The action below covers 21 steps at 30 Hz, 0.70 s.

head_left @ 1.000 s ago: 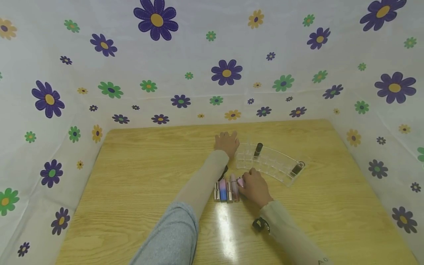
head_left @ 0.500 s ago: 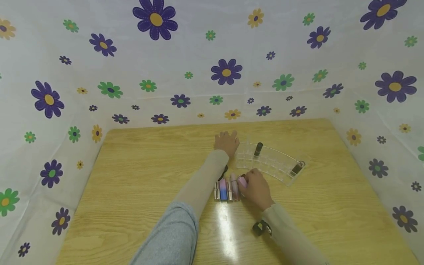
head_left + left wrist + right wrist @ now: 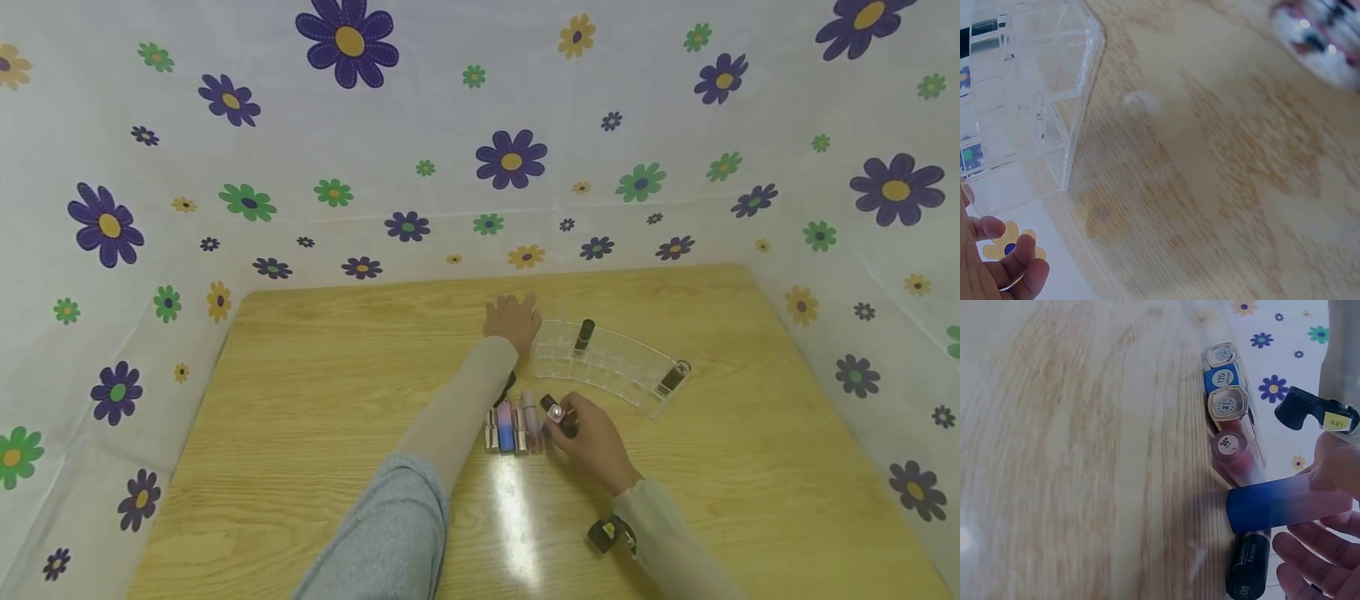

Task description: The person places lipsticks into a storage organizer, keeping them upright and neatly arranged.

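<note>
My right hand pinches a pink-to-blue lipstick between thumb and fingers, its pale end tipped up in the head view. Beside it lies a black lipstick, partly hidden by the hand in the head view. To the left, a row holds a lip gloss tube, a silver-and-pink lipstick, another pink-and-blue lipstick and a silver lipstick. My left hand, fingers loosely bent, is at the left end of a clear curved lipstick holder.
Black tubes stand in the holder, one toward its left and one at its right end. A dark item shows partly behind my left forearm. White flowered cloth walls in the wooden table.
My right hand has shifted slightly right and toward me, tipping the lipstick so its end faces up. More of the black lipstick beside it shows. My left hand has stayed put.
</note>
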Each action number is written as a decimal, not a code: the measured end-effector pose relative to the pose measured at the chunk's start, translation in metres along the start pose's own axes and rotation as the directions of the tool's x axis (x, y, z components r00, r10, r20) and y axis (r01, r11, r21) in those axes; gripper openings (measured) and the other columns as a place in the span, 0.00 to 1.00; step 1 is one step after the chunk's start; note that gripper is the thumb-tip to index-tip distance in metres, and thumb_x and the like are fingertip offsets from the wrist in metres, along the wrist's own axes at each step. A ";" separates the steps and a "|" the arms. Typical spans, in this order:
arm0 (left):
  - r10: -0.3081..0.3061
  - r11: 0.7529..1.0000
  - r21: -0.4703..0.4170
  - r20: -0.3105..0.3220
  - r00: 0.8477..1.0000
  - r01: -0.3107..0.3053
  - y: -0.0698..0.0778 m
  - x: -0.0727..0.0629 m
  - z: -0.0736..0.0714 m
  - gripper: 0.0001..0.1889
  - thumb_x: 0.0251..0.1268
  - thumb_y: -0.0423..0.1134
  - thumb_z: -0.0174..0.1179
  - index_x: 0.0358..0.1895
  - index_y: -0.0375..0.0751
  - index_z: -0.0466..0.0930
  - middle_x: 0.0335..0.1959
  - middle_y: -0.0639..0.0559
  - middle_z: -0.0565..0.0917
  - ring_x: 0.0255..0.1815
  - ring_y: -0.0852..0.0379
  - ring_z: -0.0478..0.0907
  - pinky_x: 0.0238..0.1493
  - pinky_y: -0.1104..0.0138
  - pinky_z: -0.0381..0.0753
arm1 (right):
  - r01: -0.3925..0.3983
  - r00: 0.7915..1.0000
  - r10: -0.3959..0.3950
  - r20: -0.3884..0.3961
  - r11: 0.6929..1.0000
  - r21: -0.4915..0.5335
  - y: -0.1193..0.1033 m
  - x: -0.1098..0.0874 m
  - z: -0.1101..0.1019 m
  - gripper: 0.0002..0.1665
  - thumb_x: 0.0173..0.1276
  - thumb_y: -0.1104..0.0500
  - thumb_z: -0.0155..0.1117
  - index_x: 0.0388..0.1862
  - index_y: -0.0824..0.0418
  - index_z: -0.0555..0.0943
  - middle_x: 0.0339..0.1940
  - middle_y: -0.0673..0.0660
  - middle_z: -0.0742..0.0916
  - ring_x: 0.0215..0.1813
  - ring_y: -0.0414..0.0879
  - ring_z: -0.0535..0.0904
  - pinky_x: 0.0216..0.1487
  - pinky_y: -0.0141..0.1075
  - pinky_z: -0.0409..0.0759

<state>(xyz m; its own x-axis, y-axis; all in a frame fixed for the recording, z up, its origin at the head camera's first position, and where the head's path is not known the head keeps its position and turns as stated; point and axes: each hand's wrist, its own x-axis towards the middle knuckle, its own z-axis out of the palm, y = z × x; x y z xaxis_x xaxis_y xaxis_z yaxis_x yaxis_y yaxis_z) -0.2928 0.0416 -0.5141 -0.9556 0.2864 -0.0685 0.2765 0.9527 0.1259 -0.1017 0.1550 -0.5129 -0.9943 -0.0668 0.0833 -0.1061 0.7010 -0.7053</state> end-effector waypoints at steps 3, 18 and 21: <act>0.005 1.000 0.005 -0.007 1.000 -0.005 0.000 0.001 0.000 0.20 0.75 0.51 0.35 0.65 0.55 0.63 0.56 0.45 0.77 0.61 0.46 0.70 0.62 0.49 0.67 | 0.010 1.000 -0.010 0.002 1.000 0.008 0.000 0.002 0.001 0.11 0.54 0.63 0.69 0.34 0.59 0.76 0.31 0.52 0.84 0.33 0.44 0.80 0.39 0.36 0.81; 0.006 1.000 0.010 0.014 1.000 -0.006 0.001 0.000 -0.001 0.21 0.75 0.51 0.34 0.67 0.55 0.61 0.58 0.44 0.76 0.62 0.45 0.70 0.64 0.48 0.66 | 0.079 0.996 -0.080 -0.032 0.997 -0.011 0.003 0.005 0.000 0.13 0.57 0.63 0.68 0.40 0.61 0.78 0.35 0.52 0.84 0.36 0.43 0.79 0.40 0.37 0.80; 0.008 1.000 0.013 0.029 1.000 -0.009 0.001 -0.001 -0.003 0.21 0.76 0.51 0.33 0.67 0.55 0.61 0.58 0.44 0.76 0.63 0.45 0.69 0.64 0.48 0.65 | 0.123 0.990 -0.123 -0.075 0.992 0.002 0.002 0.008 -0.008 0.13 0.58 0.63 0.68 0.41 0.62 0.78 0.36 0.54 0.84 0.38 0.46 0.81 0.41 0.39 0.81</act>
<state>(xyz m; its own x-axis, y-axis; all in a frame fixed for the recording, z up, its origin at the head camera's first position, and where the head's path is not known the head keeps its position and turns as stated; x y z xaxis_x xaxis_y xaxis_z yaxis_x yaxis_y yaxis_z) -0.2923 0.0422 -0.5112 -0.9499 0.2973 -0.0966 0.2863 0.9514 0.1133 -0.1101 0.1612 -0.5077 -0.9700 -0.0987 0.2220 -0.2280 0.6860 -0.6909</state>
